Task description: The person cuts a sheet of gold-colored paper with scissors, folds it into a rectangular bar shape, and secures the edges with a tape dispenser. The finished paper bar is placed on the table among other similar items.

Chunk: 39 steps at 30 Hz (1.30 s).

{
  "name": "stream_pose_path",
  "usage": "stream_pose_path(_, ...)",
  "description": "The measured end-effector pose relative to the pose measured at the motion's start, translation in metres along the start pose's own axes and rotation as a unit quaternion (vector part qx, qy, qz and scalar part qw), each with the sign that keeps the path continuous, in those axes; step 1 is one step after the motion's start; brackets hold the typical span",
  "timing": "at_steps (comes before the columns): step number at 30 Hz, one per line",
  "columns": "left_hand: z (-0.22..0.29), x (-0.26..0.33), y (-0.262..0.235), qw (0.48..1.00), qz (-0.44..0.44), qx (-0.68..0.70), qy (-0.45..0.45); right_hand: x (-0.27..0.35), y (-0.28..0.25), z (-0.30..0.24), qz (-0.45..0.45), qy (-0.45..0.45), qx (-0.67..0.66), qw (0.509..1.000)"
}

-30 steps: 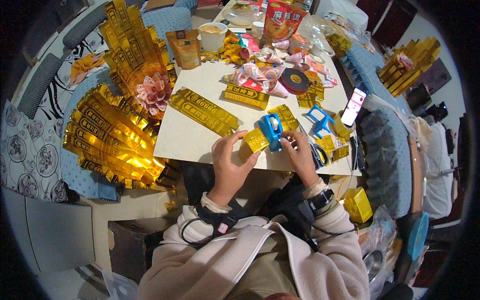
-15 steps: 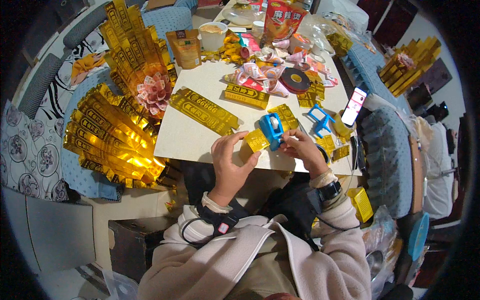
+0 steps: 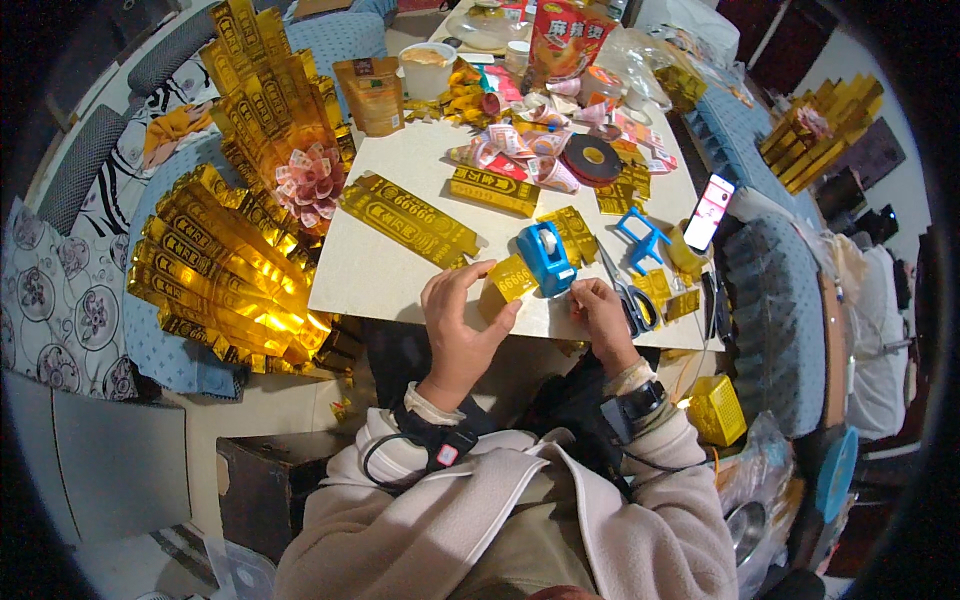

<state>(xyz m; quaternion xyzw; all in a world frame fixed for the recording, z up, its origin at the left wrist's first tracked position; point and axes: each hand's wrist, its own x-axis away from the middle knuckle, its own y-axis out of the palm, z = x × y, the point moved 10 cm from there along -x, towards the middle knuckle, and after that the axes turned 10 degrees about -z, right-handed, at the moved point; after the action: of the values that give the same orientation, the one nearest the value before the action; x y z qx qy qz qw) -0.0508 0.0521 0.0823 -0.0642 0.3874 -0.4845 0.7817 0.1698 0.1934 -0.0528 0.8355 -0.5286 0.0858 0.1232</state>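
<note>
Shifted slightly lower-right since earlier: right hand [image 3: 603,312] beside blue tape dispenser [image 3: 546,257], left hand [image 3: 460,325] pinching light, crease-prone gold foil piece [image 3: 508,284] by its edge.

You get a bright, evenly lit centre: the white table [image 3: 400,270] is clear and sharp, with only soft, short shadows under your hands. The stacked gold foil [image 3: 215,275] at your left throws hot orange glare that washes out its detail. Toward the rim the fisheye bends straight edges hard, things shrink and soften, and the corners fall to a black vignette.
</note>
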Motion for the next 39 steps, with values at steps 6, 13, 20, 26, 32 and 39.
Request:
stream_pose_path(6,-0.001,0.001,0.002,1.0,0.0,0.001,-0.004,-0.005,0.005,0.019,0.02,0.028,-0.062,0.997)
stream_pose_path(13,0.001,0.001,0.002,1.0,0.004,-0.001,-0.009,0.001,0.013,0.026,-0.037,0.097,-0.049,0.993)
stream_pose_path(20,0.003,0.002,0.0,1.0,0.008,-0.01,-0.004,0.032,0.046,-0.036,-0.022,-0.094,-0.009,0.995)
stream_pose_path(26,0.008,0.001,-0.001,1.0,0.018,-0.018,0.009,0.067,0.094,-0.084,-0.115,-0.164,0.001,0.98)
stream_pose_path(32,0.008,0.002,-0.004,0.999,0.024,-0.024,0.013,0.061,0.107,-0.089,-0.098,-0.178,0.021,0.979)
stream_pose_path(39,0.007,0.002,-0.001,0.999,0.019,-0.02,0.02,0.06,0.105,-0.088,-0.073,-0.155,0.049,0.984)
